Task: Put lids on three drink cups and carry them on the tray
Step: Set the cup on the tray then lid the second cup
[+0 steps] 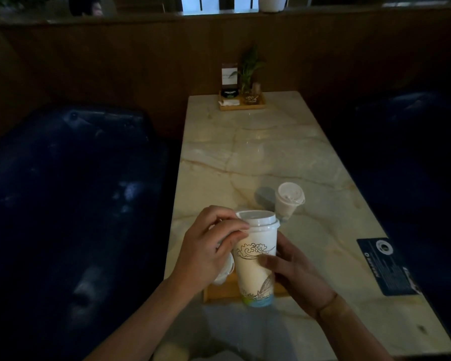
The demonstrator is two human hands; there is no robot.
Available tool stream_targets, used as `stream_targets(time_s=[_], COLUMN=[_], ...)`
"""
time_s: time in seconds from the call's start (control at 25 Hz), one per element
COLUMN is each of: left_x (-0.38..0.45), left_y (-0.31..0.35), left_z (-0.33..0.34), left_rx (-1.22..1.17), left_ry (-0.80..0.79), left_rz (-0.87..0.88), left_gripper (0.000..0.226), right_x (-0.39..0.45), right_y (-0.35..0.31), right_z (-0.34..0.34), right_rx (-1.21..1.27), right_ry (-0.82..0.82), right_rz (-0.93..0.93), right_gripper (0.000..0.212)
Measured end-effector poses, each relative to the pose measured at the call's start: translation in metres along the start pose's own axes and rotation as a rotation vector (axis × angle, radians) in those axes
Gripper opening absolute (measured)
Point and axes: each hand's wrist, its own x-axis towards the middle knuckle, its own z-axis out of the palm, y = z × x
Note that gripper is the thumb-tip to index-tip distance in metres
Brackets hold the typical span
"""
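A tall white paper cup [255,272] with line drawings stands at the front of the marble table, over a wooden tray [224,290]. A white lid [257,218] sits on its rim. My left hand [208,246] pinches the lid's left edge. My right hand [294,272] wraps the cup's right side. Behind my left hand, another cup with a lid [223,272] is partly hidden on the tray. A small clear cup with a lid [288,200] stands on the table just beyond.
The marble table [258,157] runs away from me between dark blue sofas [71,191]. A wooden caddy with a plant and a card [241,100] sits at the far end. A dark printed card [387,267] lies at the right edge.
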Motion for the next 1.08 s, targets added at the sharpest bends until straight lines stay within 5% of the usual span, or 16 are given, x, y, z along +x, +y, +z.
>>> stream_targets(time_s=[0.2,0.8,1.08], left_x=[-0.003,-0.003,-0.006], left_y=[0.003,0.002,0.008], left_z=[0.009,-0.003,0.003], left_rx=[0.134,0.032,0.070], left_ry=[-0.015,0.074,0.031], left_rz=[0.100,-0.003,0.023], left_gripper=[0.017,0.016,0.013], right_x=[0.007,0.000,0.002], right_y=[-0.002,-0.002,-0.001], right_z=[0.010,0.005,0.018], right_rx=[-0.317,-0.008,-0.191], right_ry=[0.141,0.051,0.130], right_rz=[-0.099,-0.059,-0.101], right_gripper=[0.050,0.075,0.059])
